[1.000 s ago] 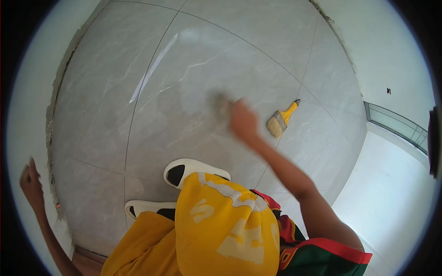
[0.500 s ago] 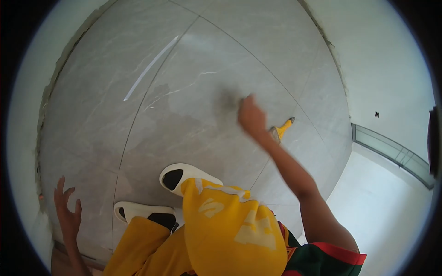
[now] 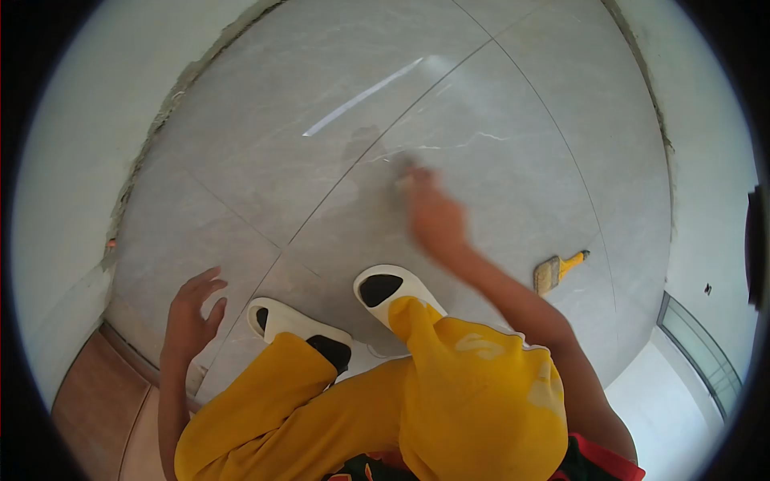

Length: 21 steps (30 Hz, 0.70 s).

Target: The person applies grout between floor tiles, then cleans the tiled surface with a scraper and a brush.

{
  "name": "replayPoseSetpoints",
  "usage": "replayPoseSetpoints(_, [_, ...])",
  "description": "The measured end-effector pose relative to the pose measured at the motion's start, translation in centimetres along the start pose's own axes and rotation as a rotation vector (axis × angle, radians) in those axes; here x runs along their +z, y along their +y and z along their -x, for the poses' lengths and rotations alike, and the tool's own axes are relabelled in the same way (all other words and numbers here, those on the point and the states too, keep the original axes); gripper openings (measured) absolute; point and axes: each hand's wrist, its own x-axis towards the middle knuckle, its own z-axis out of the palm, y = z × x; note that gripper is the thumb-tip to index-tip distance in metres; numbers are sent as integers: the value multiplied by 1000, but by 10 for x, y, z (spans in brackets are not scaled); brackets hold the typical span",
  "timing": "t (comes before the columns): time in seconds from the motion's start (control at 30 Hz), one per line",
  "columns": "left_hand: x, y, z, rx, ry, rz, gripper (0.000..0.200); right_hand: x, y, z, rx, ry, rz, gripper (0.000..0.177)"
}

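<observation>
My right hand [image 3: 434, 212] is closed over the grey tiled floor [image 3: 481, 208], blurred by motion. Something small and dark shows at its fingertips, too smeared to name. To its right a brush [image 3: 549, 275] with a yellow handle and pale bristles lies on the tiles. My left hand [image 3: 192, 314] hangs at the lower left with fingers apart and slightly curled, holding nothing, beside my knee in yellow trousers [image 3: 257, 401].
White slip-on shoes [image 3: 281, 319] with black openings are on my feet. Pale walls [image 3: 120, 120] rise on both sides with rough lower edges. A brown panel [image 3: 100, 393] is at the lower left, a glazed strip [image 3: 698, 349] at the right.
The view has turned, so the floor and brush appear shifted right. My left hand has come closer to my knee. The brush is now fully uncovered by my right arm.
</observation>
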Motion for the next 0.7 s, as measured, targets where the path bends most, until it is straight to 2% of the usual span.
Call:
replayPoseSetpoints(0.03, [1,2,-2,6,-29,8,26,7,-45,-2,-52,-89,-172,46])
replayPoseSetpoints(0.07, [1,3,-4,-7,-3,16,26,16,-76,-5,-217,11,-36,40])
replayPoseSetpoints(0.17, [-3,-13,5,40,55,-59,27,32,-76,-16,-243,118,101,33])
replayPoseSetpoints(0.2, [-5,-20,10,37,67,-65,26,34,-38,-21,-66,47,70,22])
replayPoseSetpoints(0.23, [-6,-26,17,26,89,-69,26,31,16,-31,103,-14,40,17])
replayPoseSetpoints(0.27, [-4,-30,24,-9,82,-51,26,19,75,-39,260,2,131,19])
replayPoseSetpoints(0.3, [-4,-34,30,-46,73,-41,25,10,143,-42,369,-132,253,21])
replayPoseSetpoints(0.33, [-4,-35,32,-90,71,-33,25,-9,198,-41,507,-178,259,17])
replayPoseSetpoints(0.37, [-4,-33,32,-122,68,-8,25,-20,239,-28,518,-128,346,15])
replayPoseSetpoints(0.4, [-2,-29,33,-157,58,19,24,-42,232,-19,469,-51,383,14])
replayPoseSetpoints(0.47, [1,-26,36,-176,17,32,25,-36,181,1,422,-55,280,14])
replayPoseSetpoints(0.5, [0,-27,33,-155,4,13,25,-21,149,18,319,-155,266,15])
replayPoseSetpoints(0.57, [-4,-24,31,-148,16,-23,26,3,85,59,-69,-110,255,14])
replayPoseSetpoints(0.7, [-8,-20,27,-186,61,-34,26,-1,124,23,85,-73,197,13])
